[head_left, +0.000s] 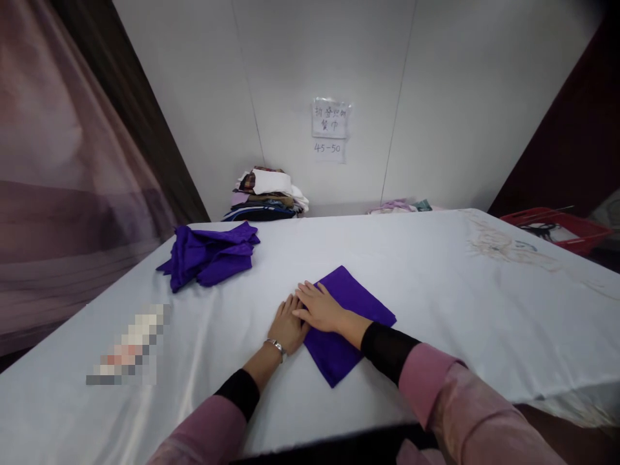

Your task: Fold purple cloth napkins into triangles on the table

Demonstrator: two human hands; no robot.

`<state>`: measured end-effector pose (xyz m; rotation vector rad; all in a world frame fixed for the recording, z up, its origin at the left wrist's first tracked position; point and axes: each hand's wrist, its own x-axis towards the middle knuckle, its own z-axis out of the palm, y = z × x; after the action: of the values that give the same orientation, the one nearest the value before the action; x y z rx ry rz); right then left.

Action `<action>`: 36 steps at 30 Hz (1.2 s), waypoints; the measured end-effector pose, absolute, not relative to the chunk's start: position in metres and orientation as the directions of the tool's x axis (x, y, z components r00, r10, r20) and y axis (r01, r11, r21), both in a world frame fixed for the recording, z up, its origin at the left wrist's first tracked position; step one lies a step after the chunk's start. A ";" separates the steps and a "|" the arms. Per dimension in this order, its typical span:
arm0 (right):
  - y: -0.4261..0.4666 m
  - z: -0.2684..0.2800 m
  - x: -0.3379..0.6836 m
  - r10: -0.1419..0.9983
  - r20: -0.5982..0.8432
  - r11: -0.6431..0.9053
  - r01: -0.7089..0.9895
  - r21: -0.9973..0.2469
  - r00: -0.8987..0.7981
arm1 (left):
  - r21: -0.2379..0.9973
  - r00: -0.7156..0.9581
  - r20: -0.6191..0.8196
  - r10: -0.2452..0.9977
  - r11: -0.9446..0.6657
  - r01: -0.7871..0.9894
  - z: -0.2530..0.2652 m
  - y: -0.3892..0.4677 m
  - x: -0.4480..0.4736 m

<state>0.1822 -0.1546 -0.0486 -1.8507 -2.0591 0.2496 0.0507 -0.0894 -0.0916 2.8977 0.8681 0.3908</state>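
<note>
hands (289, 328) (320, 310): 2 | flat purple cloth (351, 294): 1 | purple heap (208, 255): 1 | wall signs (330, 123) (329, 150): 2 | red basket (584, 244): 1

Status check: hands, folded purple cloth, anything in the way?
Right hand on folded purple cloth, left hand at its left edge. Cloth flat on white tablecloth. No obstruction seen; rumpled purple pile lies apart, toward far left.

Paper sign (330, 121): fixed to pale wall (450, 116); lower sheet (330, 151) reads "45-50".
Clothes stack (268, 194): below sign, toward left.
Red basket (588, 243): far right, contents indistinct.
Curtain (82, 161): pink, hangs at left.
</note>
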 end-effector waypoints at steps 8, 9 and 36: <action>-0.136 -0.079 0.260 0.989 0.003 -0.138 0.945 -0.296 0.145 | 0.090 0.810 0.189 0.555 -0.831 0.548 -0.102 -0.090 0.048; -0.137 -0.079 0.275 0.980 -0.019 -0.195 0.939 -0.284 0.198 | 0.086 0.809 0.193 0.555 -0.831 0.550 -0.102 -0.090 0.048; -0.267 -0.061 0.355 0.832 -0.047 -0.510 0.728 -0.459 0.553 | 0.243 0.774 0.116 0.622 -0.774 0.585 -0.085 -0.092 0.052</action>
<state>0.3554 -0.2667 -0.0615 -2.4044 -1.2706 0.3691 0.0520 -0.0917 -0.0849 2.7741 0.9536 0.2819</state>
